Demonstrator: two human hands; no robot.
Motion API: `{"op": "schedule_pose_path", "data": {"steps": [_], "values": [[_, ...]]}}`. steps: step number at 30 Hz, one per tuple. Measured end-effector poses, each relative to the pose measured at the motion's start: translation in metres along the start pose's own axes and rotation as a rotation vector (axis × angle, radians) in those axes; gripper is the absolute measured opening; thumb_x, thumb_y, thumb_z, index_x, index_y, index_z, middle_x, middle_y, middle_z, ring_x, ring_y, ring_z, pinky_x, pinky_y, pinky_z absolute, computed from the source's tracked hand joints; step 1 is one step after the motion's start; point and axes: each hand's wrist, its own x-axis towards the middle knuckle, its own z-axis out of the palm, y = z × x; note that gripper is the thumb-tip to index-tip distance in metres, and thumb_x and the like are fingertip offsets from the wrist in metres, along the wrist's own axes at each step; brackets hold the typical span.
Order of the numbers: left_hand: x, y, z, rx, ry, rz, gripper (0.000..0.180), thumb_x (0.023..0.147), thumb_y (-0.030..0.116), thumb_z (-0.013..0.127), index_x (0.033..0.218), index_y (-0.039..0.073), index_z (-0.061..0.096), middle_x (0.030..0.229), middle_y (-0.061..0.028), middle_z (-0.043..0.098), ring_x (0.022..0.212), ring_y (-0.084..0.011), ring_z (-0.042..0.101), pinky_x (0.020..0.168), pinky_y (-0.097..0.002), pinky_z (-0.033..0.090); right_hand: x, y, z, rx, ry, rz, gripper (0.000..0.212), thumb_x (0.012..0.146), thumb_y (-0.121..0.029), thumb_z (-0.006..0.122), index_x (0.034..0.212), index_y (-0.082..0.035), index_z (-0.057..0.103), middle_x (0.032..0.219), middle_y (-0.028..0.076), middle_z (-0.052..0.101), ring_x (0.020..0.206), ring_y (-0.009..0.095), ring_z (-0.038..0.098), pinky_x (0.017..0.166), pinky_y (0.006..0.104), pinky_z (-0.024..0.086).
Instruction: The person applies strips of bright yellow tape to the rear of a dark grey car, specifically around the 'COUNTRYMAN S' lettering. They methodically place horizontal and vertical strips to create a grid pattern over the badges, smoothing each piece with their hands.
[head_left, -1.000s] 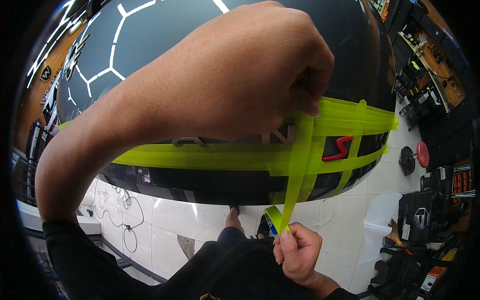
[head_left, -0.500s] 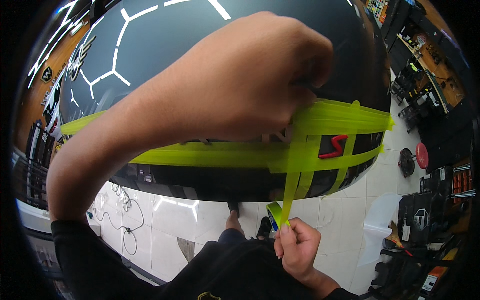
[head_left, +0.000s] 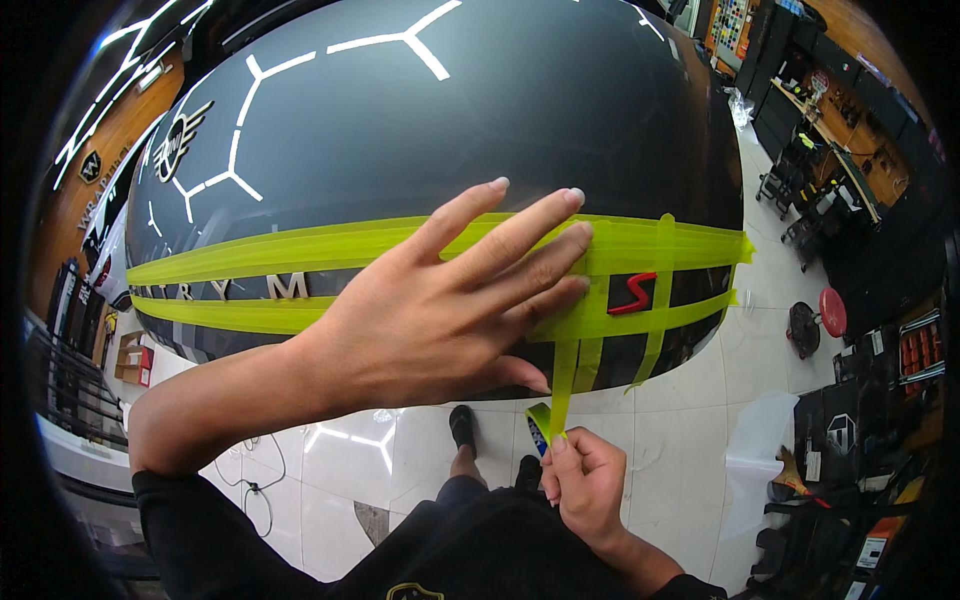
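A dark grey, glossy car panel (head_left: 380,130) curves in front of me, with yellow-green masking tape (head_left: 300,245) running across it in two long bands. Metal letters (head_left: 290,287) and a red letter (head_left: 632,294) show between the bands, and short tape strips cross them upright. Over the tape, left of the red letter, my left hand (head_left: 455,290) is open, fingers spread; whether its palm touches is hidden. Below the panel, my right hand (head_left: 588,487) pinches a tape strip (head_left: 563,385) that runs down from the panel. The tape roll (head_left: 538,425) hangs beside its fingers.
A winged emblem (head_left: 183,140) sits on the panel's left. Right of the car are a red stool (head_left: 831,312), black cases (head_left: 835,430) and a workbench (head_left: 830,140). A cable (head_left: 262,488) lies on the tiled floor (head_left: 670,440) at lower left.
My left hand has gone from curled at the upper band to spread out lower and further left. My right hand still holds the strip. The view has shifted slightly.
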Motion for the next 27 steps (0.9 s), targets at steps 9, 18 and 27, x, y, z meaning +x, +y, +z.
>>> {"op": "schedule_pose_path", "data": {"steps": [9, 18, 27], "values": [[-0.015, 0.007, 0.003, -0.183, -0.133, -0.053, 0.079, 0.087, 0.085, 0.041, 0.157, 0.051, 0.035, 0.173, -0.0082, 0.019, 0.16, -0.0385, 0.01, 0.128, -0.0612, 0.002, 0.001, 0.004, 0.001, -0.032, 0.003, -0.022, 0.033, 0.108, -0.016, 0.055, 0.082, 0.003, 0.059, 0.06, 0.003, 0.053, 0.047, 0.007, 0.047, 0.044, 0.0247, 0.036], [-0.001, -0.028, -0.007, -0.039, 0.018, -0.148, 0.073, 0.086, 0.085, 0.044, 0.148, 0.047, 0.053, 0.172, -0.0084, 0.024, 0.159, -0.0391, 0.014, 0.128, -0.0622, 0.011, -0.001, 0.006, -0.001, -0.016, -0.019, -0.049, 0.033, 0.108, -0.017, 0.055, 0.082, 0.002, 0.059, 0.06, 0.002, 0.053, 0.048, 0.007, 0.048, 0.044, 0.0244, 0.036], [0.011, -0.033, -0.003, 0.041, 0.078, -0.139, 0.061, 0.096, 0.073, 0.04, 0.143, 0.039, 0.062, 0.17, -0.0084, 0.03, 0.159, -0.0353, 0.021, 0.127, -0.0598, 0.019, 0.001, 0.002, -0.001, -0.024, -0.025, -0.035, 0.033, 0.109, -0.019, 0.054, 0.085, 0.003, 0.061, 0.058, 0.003, 0.055, 0.049, 0.007, 0.05, 0.046, 0.0239, 0.038]]}}
